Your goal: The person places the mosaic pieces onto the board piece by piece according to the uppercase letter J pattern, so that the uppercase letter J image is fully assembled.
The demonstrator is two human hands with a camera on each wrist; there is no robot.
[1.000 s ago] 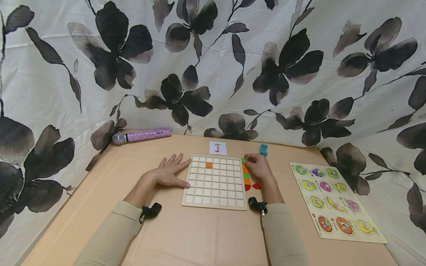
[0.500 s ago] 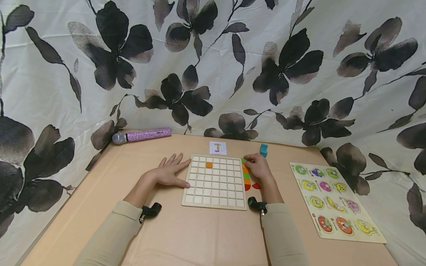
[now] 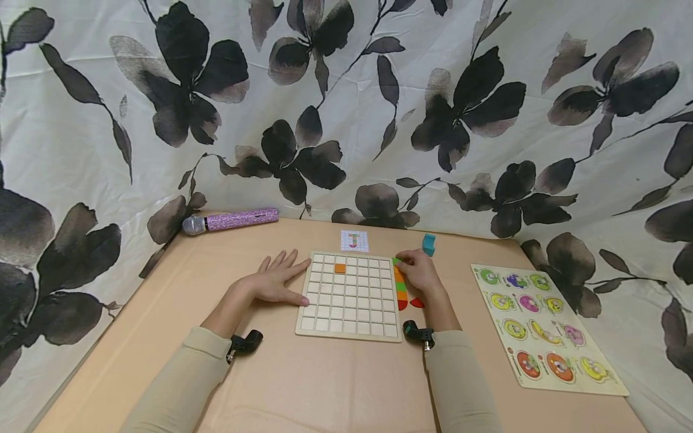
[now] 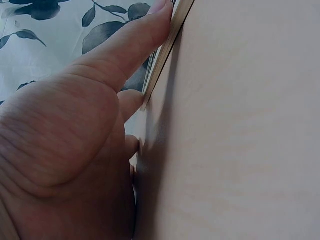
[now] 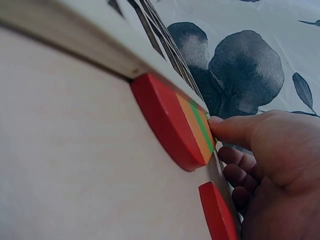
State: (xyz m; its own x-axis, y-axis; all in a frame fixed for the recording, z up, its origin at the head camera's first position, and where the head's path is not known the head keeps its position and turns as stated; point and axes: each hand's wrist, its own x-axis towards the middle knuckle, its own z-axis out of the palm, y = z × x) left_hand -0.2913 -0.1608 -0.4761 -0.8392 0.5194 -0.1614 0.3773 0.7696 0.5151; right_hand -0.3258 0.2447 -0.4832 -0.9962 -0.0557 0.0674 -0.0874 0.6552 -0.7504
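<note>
Left hand (image 3: 273, 282), fingers straight and spread, touches the left edge of a pale gridded board (image 3: 351, 314) lying flat on a tan surface (image 3: 352, 385). One orange square (image 3: 340, 269) sits in its upper grid. Right hand (image 3: 422, 272), fingers curled, has its thumb at the far end of a row of red, orange and green blocks (image 3: 401, 287) along the board's right edge; whether it grips one cannot be told. One loose red piece (image 3: 417, 303) lies near the row.
</note>
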